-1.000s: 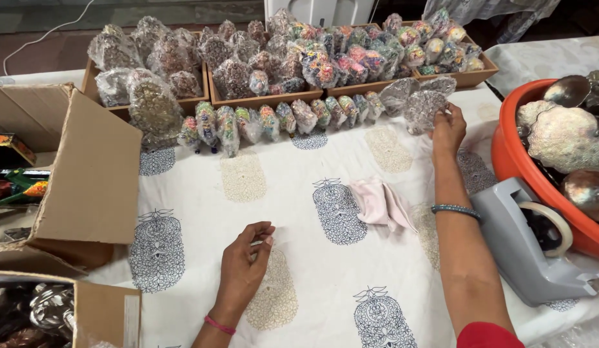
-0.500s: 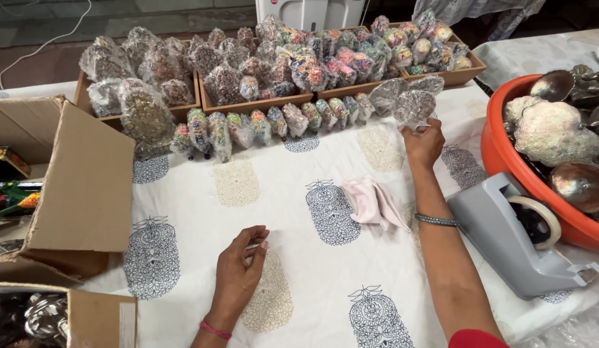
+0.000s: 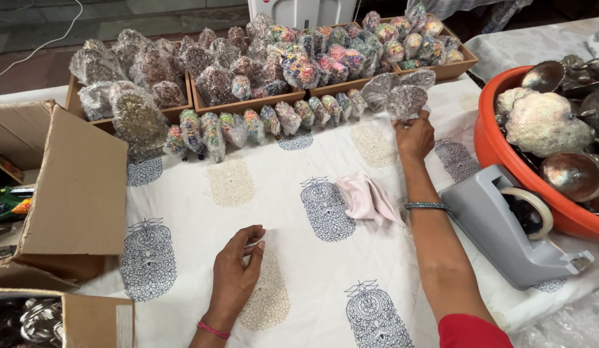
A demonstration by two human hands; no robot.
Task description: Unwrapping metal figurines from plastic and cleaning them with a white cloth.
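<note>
My right hand [image 3: 414,136] reaches to about one o'clock on the tabletop [image 3: 441,116], its fingers closed around a small bubble-wrapped bundle [image 3: 405,102] that I hold up at the right end of a row of wrapped bundles [image 3: 260,125]. That row runs from ten o'clock to one o'clock in front of three wooden trays [image 3: 248,103] heaped with more wrapped pieces. I judge the bundle to be light, its plastic skin soft and a little slippery, with something hard and perhaps fragile inside, so it is best held around its middle with the whole hand and not pinched by a loose corner of wrap. My left hand [image 3: 238,274] rests near six o'clock on the white printed cloth [image 3: 325,270], fingers curled and pinching a small pale thing that I cannot make out. A crumpled pink cloth [image 3: 367,200] lies between my hands, near the centre. At three o'clock a grey tape dispenser [image 3: 505,232] sits just beside my right forearm, and behind it an orange tub [image 3: 489,145] holds shiny shell-like pieces. At nine o'clock an open cardboard box [image 3: 67,193] stands, with a second box [image 3: 86,319] at seven o'clock.
</note>
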